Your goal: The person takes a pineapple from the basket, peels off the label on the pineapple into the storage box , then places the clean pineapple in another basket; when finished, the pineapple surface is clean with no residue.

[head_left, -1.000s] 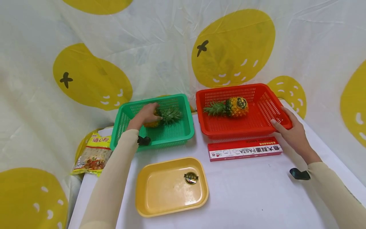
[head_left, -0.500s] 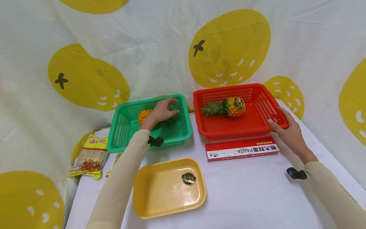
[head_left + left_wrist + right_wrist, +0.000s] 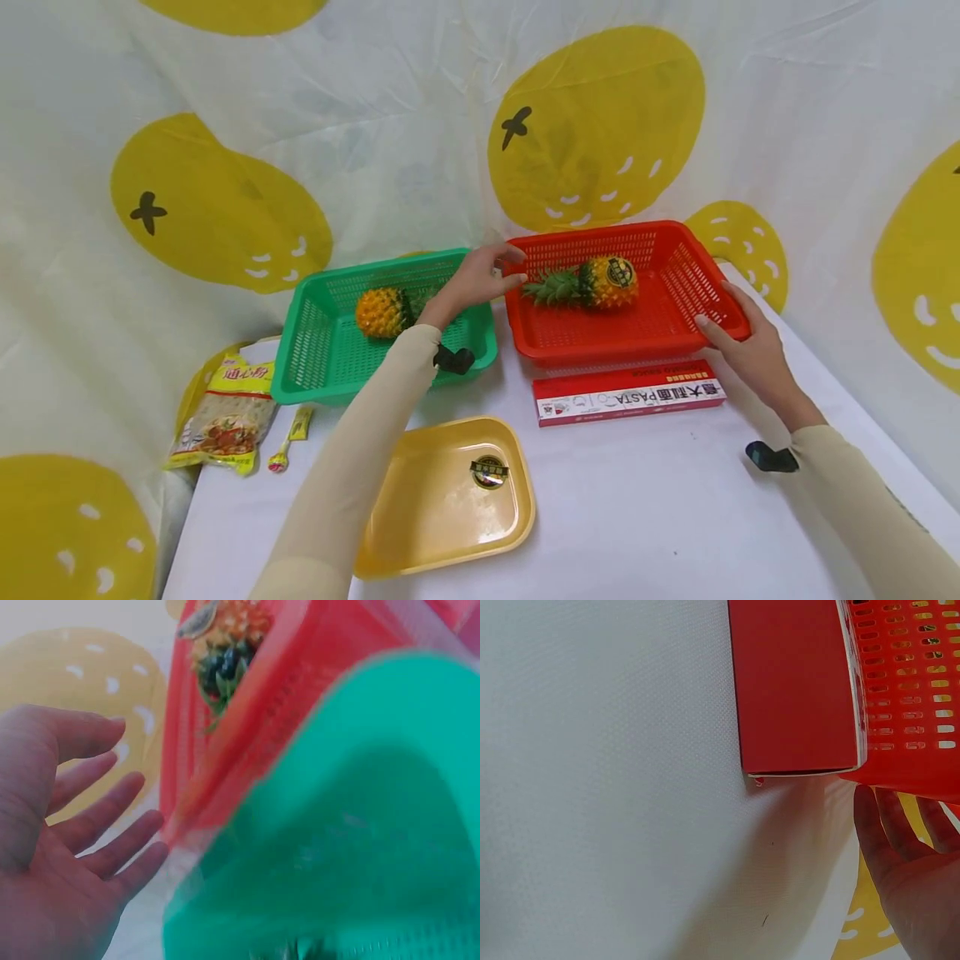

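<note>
My left hand [image 3: 483,275] is empty, above the gap between the green basket [image 3: 294,350] and the red basket [image 3: 630,342]; in the left wrist view its fingers [image 3: 124,847] are spread and loosely bent near the red wall. One pineapple [image 3: 380,314] lies in the green basket, its leaves partly behind my left wrist. Another pineapple [image 3: 609,283] with a dark label lies in the red basket, leaves toward my left hand. My right hand [image 3: 753,354] grips the red basket's right front corner, thumb at the rim and fingers along the outside.
A red-and-white pasta box [image 3: 630,392] lies just in front of the red basket. The yellow tray [image 3: 442,500] sits nearer me, partly behind my left sleeve. At the left are a noodle bag [image 3: 228,417], a lollipop [image 3: 279,458] and a small yellow packet [image 3: 300,423].
My left hand has left the pineapple in the green basket and moved right toward the red basket's left rim. My right hand has stayed at its corner. The lollipop has come into view.
</note>
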`<act>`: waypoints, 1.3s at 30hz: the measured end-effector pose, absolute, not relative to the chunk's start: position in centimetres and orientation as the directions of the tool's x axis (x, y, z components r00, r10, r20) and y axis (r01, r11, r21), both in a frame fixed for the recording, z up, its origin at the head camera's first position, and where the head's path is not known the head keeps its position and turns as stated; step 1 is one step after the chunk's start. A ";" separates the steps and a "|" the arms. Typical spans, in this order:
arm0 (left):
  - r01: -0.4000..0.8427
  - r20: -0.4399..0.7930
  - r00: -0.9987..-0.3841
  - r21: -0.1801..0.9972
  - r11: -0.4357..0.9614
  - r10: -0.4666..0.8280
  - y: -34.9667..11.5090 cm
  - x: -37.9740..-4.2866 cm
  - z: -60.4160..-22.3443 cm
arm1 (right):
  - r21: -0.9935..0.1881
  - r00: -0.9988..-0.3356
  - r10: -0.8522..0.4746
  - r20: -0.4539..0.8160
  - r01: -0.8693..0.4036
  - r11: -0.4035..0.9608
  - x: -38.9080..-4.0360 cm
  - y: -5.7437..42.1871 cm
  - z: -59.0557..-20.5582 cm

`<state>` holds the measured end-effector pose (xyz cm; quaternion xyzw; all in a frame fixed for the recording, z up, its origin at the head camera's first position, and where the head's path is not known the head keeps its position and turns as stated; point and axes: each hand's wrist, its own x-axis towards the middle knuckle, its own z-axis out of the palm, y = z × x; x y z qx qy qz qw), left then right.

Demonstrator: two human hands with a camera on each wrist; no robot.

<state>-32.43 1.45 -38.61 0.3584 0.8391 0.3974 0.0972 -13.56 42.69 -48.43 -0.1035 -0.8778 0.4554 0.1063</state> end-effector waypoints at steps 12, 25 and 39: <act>0.518 0.090 -0.675 0.765 0.383 0.732 5.8 -33.0 -39.5 | -0.807 -0.956 0.278 0.094 0.091 0.584 -13.7 42.5 -48.0; 0.556 0.001 -0.702 0.627 0.546 0.712 9.3 -34.1 -39.5 | -0.798 -0.958 0.272 0.096 0.090 0.596 -13.4 42.4 -47.9; 0.558 -0.063 -0.712 0.555 0.618 0.699 11.6 -34.5 -41.6 | -0.806 -0.955 0.282 0.088 0.098 0.584 -13.4 42.6 -48.2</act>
